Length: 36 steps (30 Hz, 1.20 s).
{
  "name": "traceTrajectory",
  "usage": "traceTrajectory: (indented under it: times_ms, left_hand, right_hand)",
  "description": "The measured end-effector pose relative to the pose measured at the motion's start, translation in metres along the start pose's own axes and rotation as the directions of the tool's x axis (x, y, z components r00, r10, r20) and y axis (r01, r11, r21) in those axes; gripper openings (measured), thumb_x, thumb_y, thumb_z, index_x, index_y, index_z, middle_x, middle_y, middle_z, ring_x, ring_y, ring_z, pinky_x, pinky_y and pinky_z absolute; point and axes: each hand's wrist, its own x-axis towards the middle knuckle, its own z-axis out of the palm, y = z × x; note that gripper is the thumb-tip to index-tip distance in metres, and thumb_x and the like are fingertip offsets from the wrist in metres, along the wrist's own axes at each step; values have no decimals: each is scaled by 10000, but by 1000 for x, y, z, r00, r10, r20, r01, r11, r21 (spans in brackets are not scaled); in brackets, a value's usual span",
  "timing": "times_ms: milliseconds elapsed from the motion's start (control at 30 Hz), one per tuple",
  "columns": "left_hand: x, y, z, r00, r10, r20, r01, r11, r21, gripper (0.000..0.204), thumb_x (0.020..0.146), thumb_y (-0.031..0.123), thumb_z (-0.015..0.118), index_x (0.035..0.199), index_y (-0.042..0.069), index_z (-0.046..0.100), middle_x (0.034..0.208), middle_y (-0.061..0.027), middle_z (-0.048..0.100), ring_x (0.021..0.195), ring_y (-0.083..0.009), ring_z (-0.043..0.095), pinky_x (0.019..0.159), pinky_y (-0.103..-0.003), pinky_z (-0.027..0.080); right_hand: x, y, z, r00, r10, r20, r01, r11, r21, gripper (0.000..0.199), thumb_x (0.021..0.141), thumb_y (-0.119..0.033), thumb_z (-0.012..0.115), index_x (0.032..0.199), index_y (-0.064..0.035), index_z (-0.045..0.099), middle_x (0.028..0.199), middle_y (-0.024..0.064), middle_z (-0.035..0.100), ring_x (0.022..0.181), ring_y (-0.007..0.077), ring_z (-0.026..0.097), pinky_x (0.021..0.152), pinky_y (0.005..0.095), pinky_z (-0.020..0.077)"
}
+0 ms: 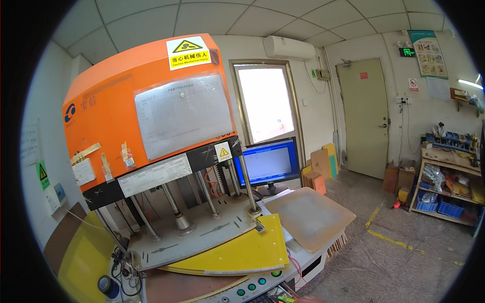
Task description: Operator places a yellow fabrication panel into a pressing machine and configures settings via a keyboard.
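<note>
At the lower edge, right of the middle, a small skin-toned sliver shows; it looks like part of my right hand, with its fingers hidden. Close by are thin tools or pens and a row of round green buttons on the machine's front panel. A press with an orange housing stands in front of me. Below it, steel columns rise from a grey metal plate. Flat yellow boards stick out from under this plate. My left hand is outside the picture.
Right of the press, a brown board lies on a white surface beside a monitor. Cables and a dark cylinder sit at lower left. A wooden shelf with blue bins stands far right, past yellow floor tape and a closed door.
</note>
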Motion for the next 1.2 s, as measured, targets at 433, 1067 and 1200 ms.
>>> traceTrajectory:
  times_ms: [433,1067,1200]
  left_hand:
    - [5,-32,34,999,7,-33,-7,1000,26,729,948,394,684,1475,-77,506,1541,-304,484,1457,-504,379,1263,-525,257]
    - [7,-31,31,999,-3,-37,4,1000,18,729,926,385,705,1466,-66,515,1522,-308,496,1451,-491,393,1257,-524,271]
    - [6,-1,1,1000,9,9,-9,1000,6,767,931,406,704,1501,-56,480,1547,-302,470,1471,-482,366,1261,-520,261]
  right_hand:
    - [43,-4,48,989,-126,75,128,992,-14,305,916,-269,719,1158,-84,696,1142,156,674,1116,368,616,966,493,496]
    - [46,-5,131,957,-203,208,192,979,74,400,899,-324,715,1209,-73,679,1315,160,647,1291,376,546,1074,509,448]
    - [43,-4,137,952,-199,231,189,980,62,408,911,-353,707,1214,-81,684,1318,148,654,1299,376,543,1085,506,438]
